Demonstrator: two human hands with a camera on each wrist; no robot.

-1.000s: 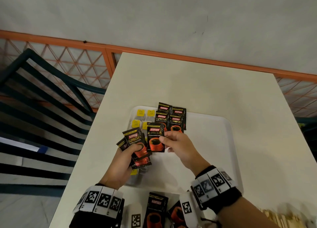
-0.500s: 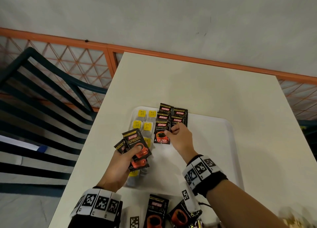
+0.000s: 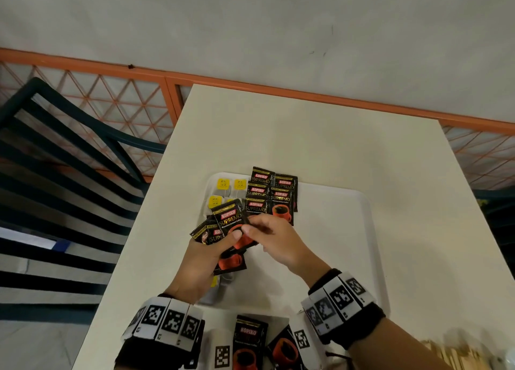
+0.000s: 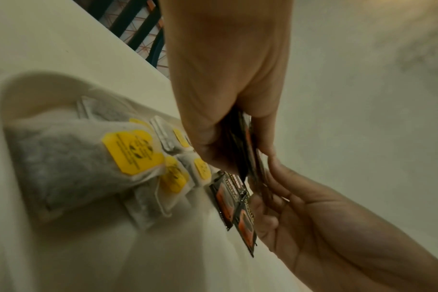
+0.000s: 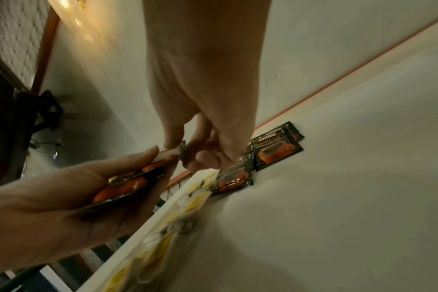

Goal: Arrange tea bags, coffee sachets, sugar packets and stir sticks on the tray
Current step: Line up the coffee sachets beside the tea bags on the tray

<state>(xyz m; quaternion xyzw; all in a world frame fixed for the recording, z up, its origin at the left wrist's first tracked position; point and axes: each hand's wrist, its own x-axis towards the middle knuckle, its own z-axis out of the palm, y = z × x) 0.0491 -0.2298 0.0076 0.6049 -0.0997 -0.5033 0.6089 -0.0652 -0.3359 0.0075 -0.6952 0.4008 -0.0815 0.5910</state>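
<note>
My left hand [image 3: 214,247] grips a fan of black coffee sachets [image 3: 228,222] above the near left part of the white tray [image 3: 348,230]. My right hand [image 3: 267,233] pinches the right edge of the top sachet in that fan; in the right wrist view its fingers [image 5: 178,136] hold the sachet's edge [image 5: 173,152]. Several coffee sachets [image 3: 274,196] lie in overlapping rows on the tray's far side. Tea bags with yellow tags [image 3: 223,185] lie along the tray's left edge, seen close in the left wrist view as tea bags [image 4: 88,162].
More coffee sachets [image 3: 248,344] lie on the cream table [image 3: 306,135] at its near edge, below my wrists. Wooden stir sticks [image 3: 451,353] show at the bottom right. A dark slatted chair [image 3: 69,174] and an orange railing [image 3: 111,71] stand left of the table.
My right hand laid a sachet in the rows on the tray, then came back to the fan in my left hand and pinched the top sachet.
</note>
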